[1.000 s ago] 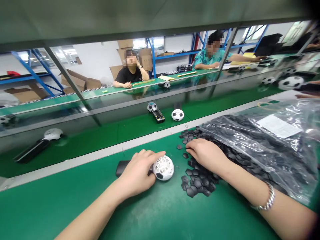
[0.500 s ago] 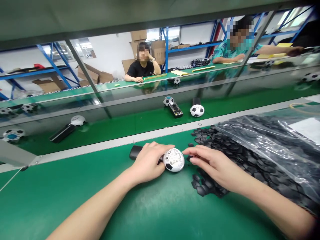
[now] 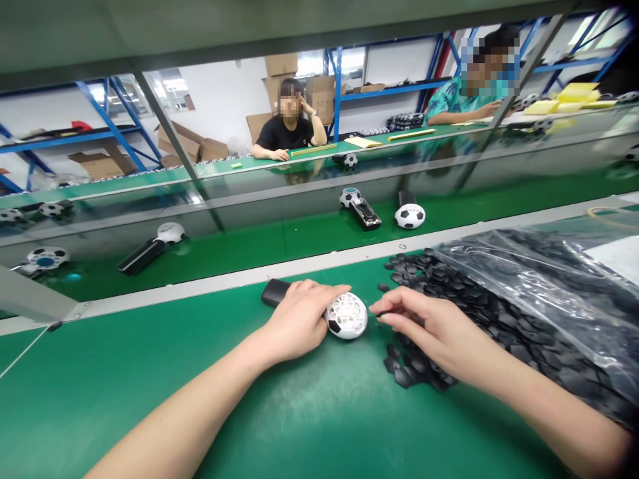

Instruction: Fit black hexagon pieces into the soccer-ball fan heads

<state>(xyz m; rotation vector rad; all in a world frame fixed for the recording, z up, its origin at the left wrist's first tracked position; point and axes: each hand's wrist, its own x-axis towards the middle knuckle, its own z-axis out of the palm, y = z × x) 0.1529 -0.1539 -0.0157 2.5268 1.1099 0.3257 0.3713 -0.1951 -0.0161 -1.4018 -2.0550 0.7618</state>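
Observation:
My left hand point(image 3: 294, 322) is wrapped round a device with a white soccer-ball head point(image 3: 348, 315) and a black handle point(image 3: 275, 293), which lies on the green worktable point(image 3: 309, 412). The openwork top of the head faces up, and one black patch shows on its side. To the right of the head, my right hand point(image 3: 424, 322) pinches a small black piece point(image 3: 382, 315) between thumb and forefinger, apart from the ball. Beneath and beside this hand spreads a heap of black five-sided pieces point(image 3: 479, 319).
A clear plastic bag point(image 3: 539, 279) lies over the heap. Behind a pale rail point(image 3: 299, 263), a green belt point(image 3: 249, 246) carries several similar devices point(image 3: 410, 215). Two people point(image 3: 287, 130) sit at the far bench. A metal post point(image 3: 34, 293) stands at the left.
My right thumb and forefinger have closed on a small black piece. Devices on the near belt have shifted right. The far-right person's outstretched arm has drawn back. My left hand keeps its hold.

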